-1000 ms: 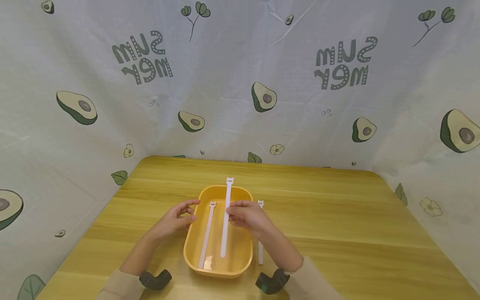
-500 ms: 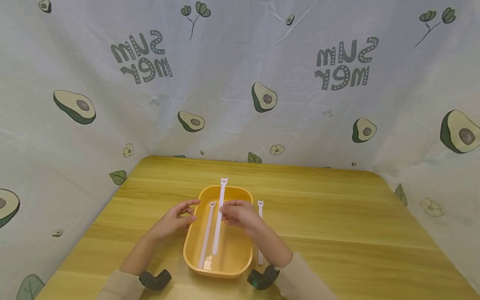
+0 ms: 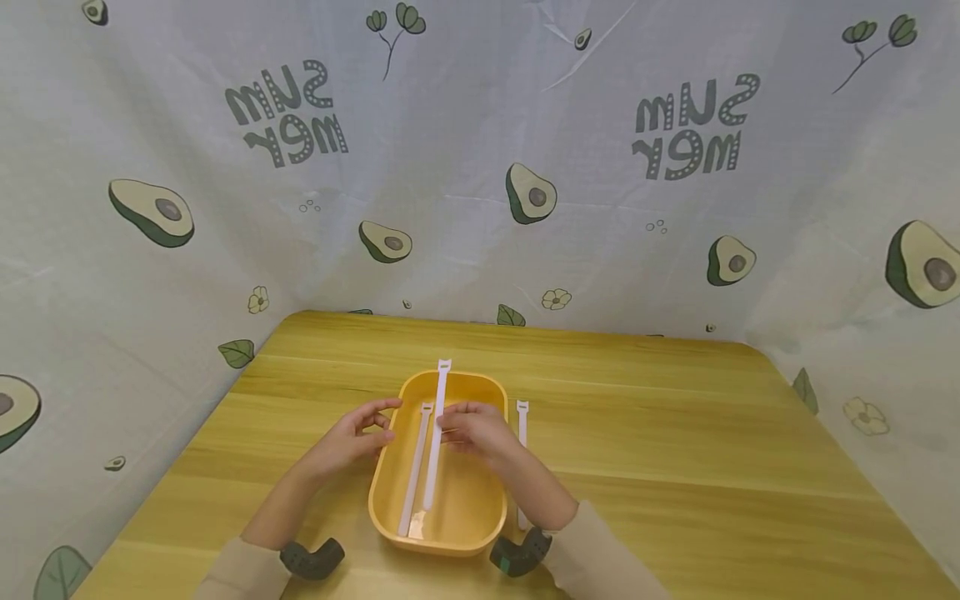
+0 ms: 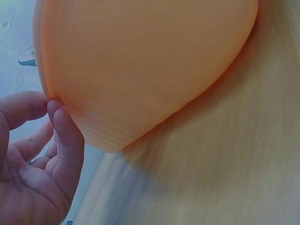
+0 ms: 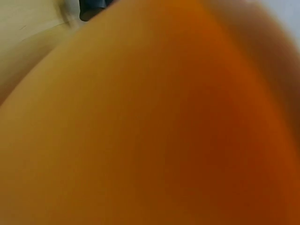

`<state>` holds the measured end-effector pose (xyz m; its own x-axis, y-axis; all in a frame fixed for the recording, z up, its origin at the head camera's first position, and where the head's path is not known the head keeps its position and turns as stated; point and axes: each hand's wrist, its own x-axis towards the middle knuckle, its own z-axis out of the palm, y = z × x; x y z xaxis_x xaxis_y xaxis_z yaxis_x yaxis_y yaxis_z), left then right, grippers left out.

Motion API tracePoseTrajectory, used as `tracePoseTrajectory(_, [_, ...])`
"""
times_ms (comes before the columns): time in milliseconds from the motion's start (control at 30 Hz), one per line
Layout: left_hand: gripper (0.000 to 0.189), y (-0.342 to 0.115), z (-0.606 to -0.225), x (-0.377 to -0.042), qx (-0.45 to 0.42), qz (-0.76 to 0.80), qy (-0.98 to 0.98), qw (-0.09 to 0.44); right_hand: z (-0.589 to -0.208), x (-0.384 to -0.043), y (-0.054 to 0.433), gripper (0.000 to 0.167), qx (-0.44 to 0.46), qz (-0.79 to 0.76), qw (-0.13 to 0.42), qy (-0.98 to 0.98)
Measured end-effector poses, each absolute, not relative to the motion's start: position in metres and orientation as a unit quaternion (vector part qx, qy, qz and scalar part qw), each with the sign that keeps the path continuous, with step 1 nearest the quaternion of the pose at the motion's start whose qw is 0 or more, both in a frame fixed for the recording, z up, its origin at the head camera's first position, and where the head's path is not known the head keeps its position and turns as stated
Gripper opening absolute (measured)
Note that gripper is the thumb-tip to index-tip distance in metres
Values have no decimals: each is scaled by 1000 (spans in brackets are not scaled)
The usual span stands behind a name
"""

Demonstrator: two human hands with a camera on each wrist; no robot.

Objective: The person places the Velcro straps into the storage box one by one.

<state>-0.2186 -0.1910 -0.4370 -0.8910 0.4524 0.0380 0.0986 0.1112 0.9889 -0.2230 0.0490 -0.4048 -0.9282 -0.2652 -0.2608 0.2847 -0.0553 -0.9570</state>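
With thumb and fingers my right hand pinches a white strap-style cable tie, slotted head pointing away, over the yellow plastic tray. Another white cable tie lies inside the tray along its left side. My left hand is at the tray's left edge; in the left wrist view, its thumb and forefinger pinch the tray's rim. A third cable tie lies on the table just right of the tray, partly hidden by my right forearm. The right wrist view is filled by a blurred orange surface.
The tray stands on a wood-grain table. A white curtain printed with avocados hangs behind and at both sides. Dark wrist cameras sit on both forearms near the table's front.
My right hand has moved left with the cable tie, bringing it close beside the one in the tray; it is also slightly lower. My left hand stays at the rim.
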Motion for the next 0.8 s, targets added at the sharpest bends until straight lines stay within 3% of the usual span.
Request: tracePoseTrajectory(800, [55, -191, -435, -218, 191, 639, 732, 137, -413, -224, 39, 10, 45, -689, 151, 708])
